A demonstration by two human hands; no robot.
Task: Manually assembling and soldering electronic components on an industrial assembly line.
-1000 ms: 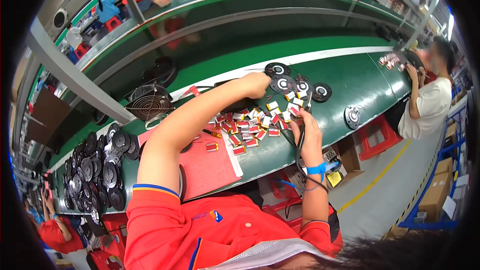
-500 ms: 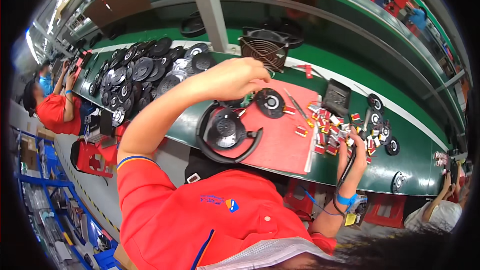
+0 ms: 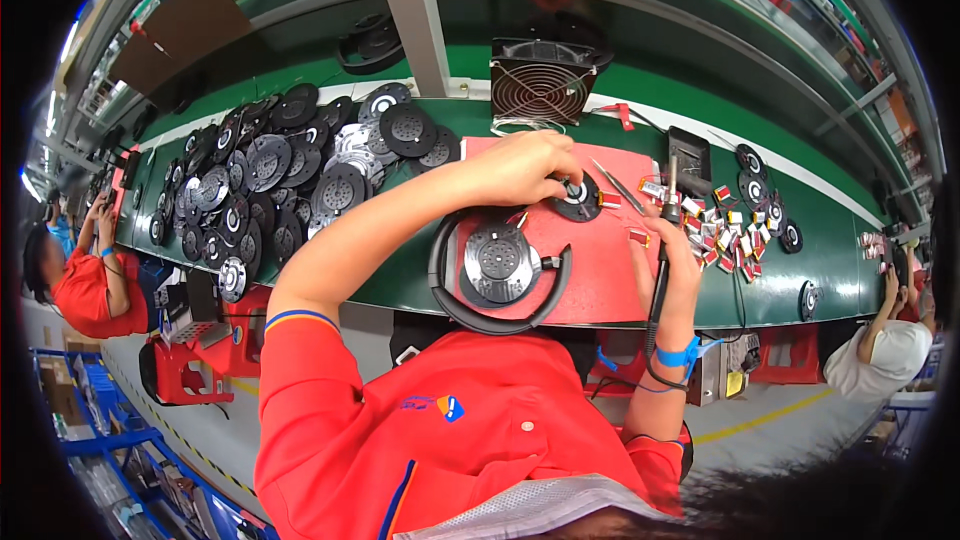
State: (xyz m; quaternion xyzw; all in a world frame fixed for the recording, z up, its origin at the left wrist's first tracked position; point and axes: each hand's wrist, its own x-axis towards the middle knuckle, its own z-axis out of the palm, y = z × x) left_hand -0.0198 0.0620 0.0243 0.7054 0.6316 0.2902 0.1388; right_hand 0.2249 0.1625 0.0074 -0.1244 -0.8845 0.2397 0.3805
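Overlapping the far-left rim of a flat black round disc w/ a pale centre ring [image 3: 583,212], the bare left hand [image 3: 535,172] had its fingers & thumb bent close together; couldn't tell whether they pinched anything. Disc lay approx. mid-mat, a bit nr. the back edge of a pink rectangular mat [image 3: 605,285] on the long green counter [image 3: 410,290], so just right of the left fingertips; left was the nearer hand. At the mat's right edge, the bare right hand [image 3: 677,260] was wrapped round a black-handled soldering iron w/ metal barrel [image 3: 671,202], long axis running front-to-back, tip toward the counter's back edge, apart from the disc. Slim metal tweezers [image 3: 618,186] slanted btwn disc & iron. Black over-ear headphones [image 3: 498,265] sat by the mat's front-left corner.
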